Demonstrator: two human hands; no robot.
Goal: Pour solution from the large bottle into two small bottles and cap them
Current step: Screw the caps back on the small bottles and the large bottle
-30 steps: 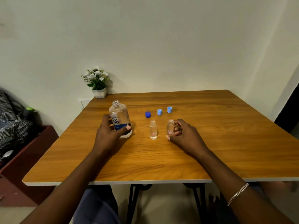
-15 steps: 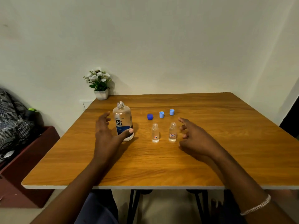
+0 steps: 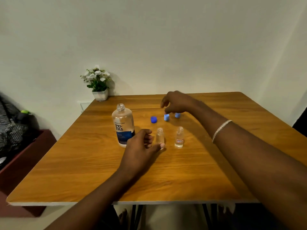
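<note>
Capping step: right hand (image 3: 177, 102) lowers its fingertips onto the light-blue cap (image 3: 166, 117); left hand (image 3: 141, 146) curls beside the small bottle (image 3: 160, 135), thumb at its base. Whether either grip has closed cannot be told. Next, the cap likely needs seating squarely on the neck.

One wide-angle camera sat on the person's head. It faced forward and down over the tabletop (image 3: 182, 176) toward the wall (image 3: 166, 39), close to its near edge.

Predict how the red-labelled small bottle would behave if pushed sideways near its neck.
Likely tips easily: the labelled small bottle is tall and narrow. Uncapped, with clear liquid low inside, it would probably spill. Probably light, and it may slide on the smooth table if pushed low.
</note>
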